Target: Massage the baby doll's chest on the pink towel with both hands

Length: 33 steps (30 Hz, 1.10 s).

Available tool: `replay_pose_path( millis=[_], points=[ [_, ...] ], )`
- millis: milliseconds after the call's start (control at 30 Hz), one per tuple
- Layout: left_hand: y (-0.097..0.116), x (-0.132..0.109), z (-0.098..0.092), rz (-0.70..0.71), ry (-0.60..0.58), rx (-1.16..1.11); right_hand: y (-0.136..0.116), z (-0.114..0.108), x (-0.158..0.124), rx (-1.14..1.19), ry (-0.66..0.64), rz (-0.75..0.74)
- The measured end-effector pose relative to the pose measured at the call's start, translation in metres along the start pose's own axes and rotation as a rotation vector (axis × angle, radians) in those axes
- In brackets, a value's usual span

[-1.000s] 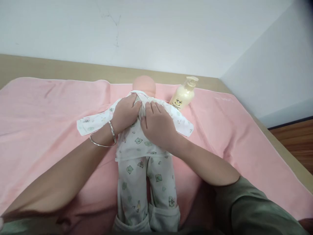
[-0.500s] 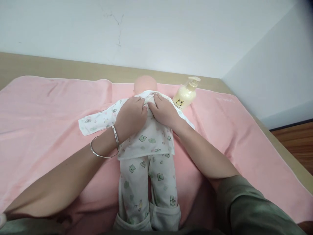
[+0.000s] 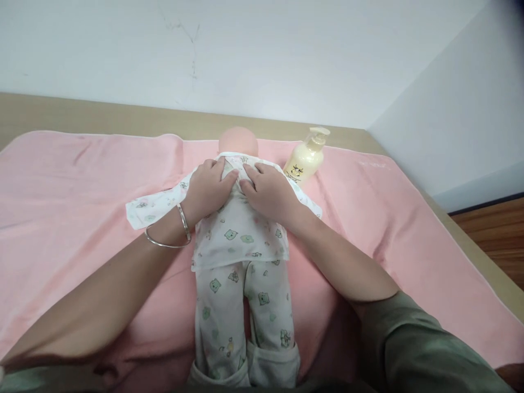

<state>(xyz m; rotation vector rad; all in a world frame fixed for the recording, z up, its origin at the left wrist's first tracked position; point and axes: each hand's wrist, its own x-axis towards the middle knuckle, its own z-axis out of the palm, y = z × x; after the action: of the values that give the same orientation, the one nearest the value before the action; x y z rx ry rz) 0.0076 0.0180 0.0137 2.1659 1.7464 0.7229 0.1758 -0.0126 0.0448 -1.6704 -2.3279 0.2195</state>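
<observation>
A baby doll (image 3: 238,141) lies lengthwise in front of me, the smooth top of its head at the far end. It wears a white printed shirt (image 3: 245,238) with bear pictures and matching trousers (image 3: 264,305) rolled at the cuffs. My left hand (image 3: 210,185), with a silver bangle on the wrist, rests on the left upper part of the shirt, thumb apart from the fingers. Opposite it, my right hand (image 3: 270,191) lies on the right upper part, its fingers also apart. Neither hand holds anything. The doll's face is not visible.
A pale yellow pump bottle (image 3: 305,161) stands just right of the doll's shoulder. Under everything spreads a pink mat (image 3: 360,218) on a wooden table (image 3: 123,113). A white wall (image 3: 262,60) rises behind the table's far edge.
Both hands have let go of the bunched cloth near the collar and now rest on the shirt, slightly nearer me. The cloth there lies flatter. The whole view has shifted slightly.
</observation>
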Motion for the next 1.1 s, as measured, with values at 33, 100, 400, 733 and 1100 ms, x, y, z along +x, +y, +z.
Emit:
replay_pose_path(
  millis=[33,100,400,733,1100],
  points=[
    [0.001,0.0,0.0,0.0,-0.004,0.002,-0.001,0.0,0.001,0.008,-0.007,0.014],
    [0.005,-0.004,-0.003,0.015,-0.026,0.012,0.001,0.0,0.005,0.045,-0.03,0.056],
    [0.031,-0.03,-0.011,0.114,0.002,0.055,0.014,0.006,0.016,0.085,-0.021,0.073],
    [0.008,-0.003,-0.009,0.09,-0.061,-0.018,-0.01,-0.001,-0.01,-0.013,0.033,-0.121],
    [0.031,-0.029,-0.014,0.168,0.003,-0.028,0.015,0.008,0.02,0.063,-0.013,0.0]
  ],
)
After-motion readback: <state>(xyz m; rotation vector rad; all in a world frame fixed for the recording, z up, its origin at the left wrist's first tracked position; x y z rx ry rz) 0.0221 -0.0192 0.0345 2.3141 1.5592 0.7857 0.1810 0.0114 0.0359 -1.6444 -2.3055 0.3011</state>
